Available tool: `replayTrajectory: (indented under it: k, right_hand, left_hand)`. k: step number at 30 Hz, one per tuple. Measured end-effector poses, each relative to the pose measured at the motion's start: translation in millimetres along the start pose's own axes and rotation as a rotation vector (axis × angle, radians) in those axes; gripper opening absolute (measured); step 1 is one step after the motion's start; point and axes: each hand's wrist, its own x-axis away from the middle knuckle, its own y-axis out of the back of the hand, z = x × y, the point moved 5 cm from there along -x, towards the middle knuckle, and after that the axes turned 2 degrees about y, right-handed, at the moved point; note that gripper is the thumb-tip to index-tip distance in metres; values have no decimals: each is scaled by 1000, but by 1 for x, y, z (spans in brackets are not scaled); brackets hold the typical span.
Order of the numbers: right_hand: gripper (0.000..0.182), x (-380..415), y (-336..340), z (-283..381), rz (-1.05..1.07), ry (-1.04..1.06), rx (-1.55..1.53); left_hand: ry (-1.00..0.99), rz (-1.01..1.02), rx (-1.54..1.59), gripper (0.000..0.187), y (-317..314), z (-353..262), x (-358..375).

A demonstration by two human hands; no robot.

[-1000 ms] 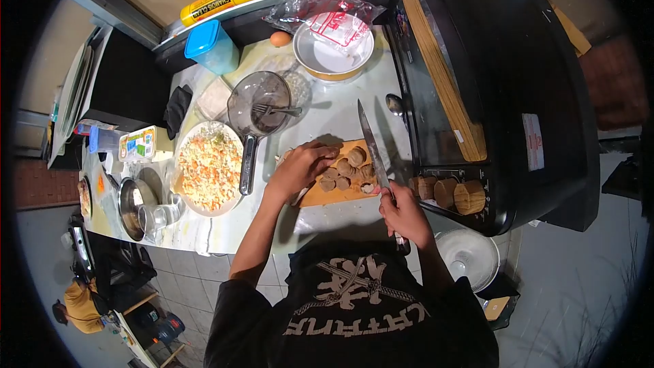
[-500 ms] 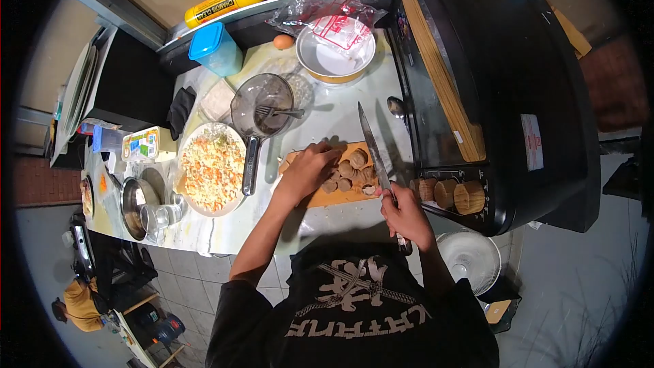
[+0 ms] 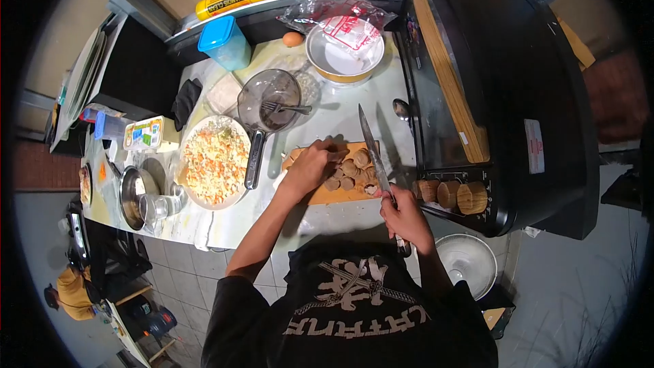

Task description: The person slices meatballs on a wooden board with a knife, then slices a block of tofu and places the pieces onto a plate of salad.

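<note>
My right hand (image 3: pixel 405 215) is closed round the handle of a long kitchen knife (image 3: pixel 373 146), its blade slanting up and left past the right edge of the wooden cutting board (image 3: pixel 327 196). Round brown slices that look like cut meatballs (image 3: pixel 348 169) lie in a cluster on the board. Over the board's left part, my left hand (image 3: pixel 313 165) has its fingers bent and drawn together beside the slices. What those fingertips hold, if anything, is hidden.
Left of the board stand a plate of chopped food (image 3: pixel 216 163) and a dark-handled saucepan (image 3: pixel 269 105) with a fork inside. A white bowl (image 3: pixel 344 65) with a plastic bag and an egg (image 3: pixel 292 39) sit behind. A black oven (image 3: pixel 518 95) bounds the right side.
The view has shifted slightly, so the counter things appear a little to the right. Both hands and the knife stay in nearly the same place over the board.
</note>
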Motion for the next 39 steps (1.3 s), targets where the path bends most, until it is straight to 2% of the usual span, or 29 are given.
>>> replayTrajectory:
  k: [5, 8, 13, 20, 22, 24, 26, 30, 32, 34, 36, 37, 39]
  right_hand:
    - [16, 1, -1, 0, -1, 6, -39]
    - [16, 3, 0, 5, -10, 17, -28]
    - [18, 3, 2, 4, -16, -3, -6]
    - [19, 2, 1, -1, -32, -3, -57]
    - [18, -2, -4, -3, -27, 0, -53]
    - [17, -7, -9, -7, -26, 49, -45]
    - [17, -11, -13, -14, -26, 74, 9]
    - [17, -12, -11, -18, -47, 74, 211]
    - [17, -13, -5, -27, -212, 249, 301]
    - [18, -15, -3, -35, -244, 244, 287]
    - [19, -18, 0, -45, -278, 244, 271]
    - [18, -20, 0, -49, -291, 299, 275]
    - [17, -20, 1, -48, -302, 358, 281]
  left_hand:
    - [30, 24, 59, 25, 0, 11, -2]
    - [116, 4, 107, 27, 5, 18, -8]
    - [132, 143, 221, 32, 3, 26, -12]
    - [153, 163, 115, 33, -13, 29, 1]
    - [123, 102, 124, 36, -17, 32, 2]
    - [70, 89, 105, 39, -14, 27, 2]
    - [251, 139, 157, 37, -8, 24, 0]
    - [283, 117, 176, 30, 11, 22, 0]
    - [311, 102, 441, 32, 18, 19, -1]
    - [284, 130, 401, 32, 16, 23, 0]
    - [91, 140, 296, 30, 6, 27, -2]
    - [180, 150, 348, 31, -1, 31, -1]
    - [202, 116, 294, 33, -6, 31, 1]
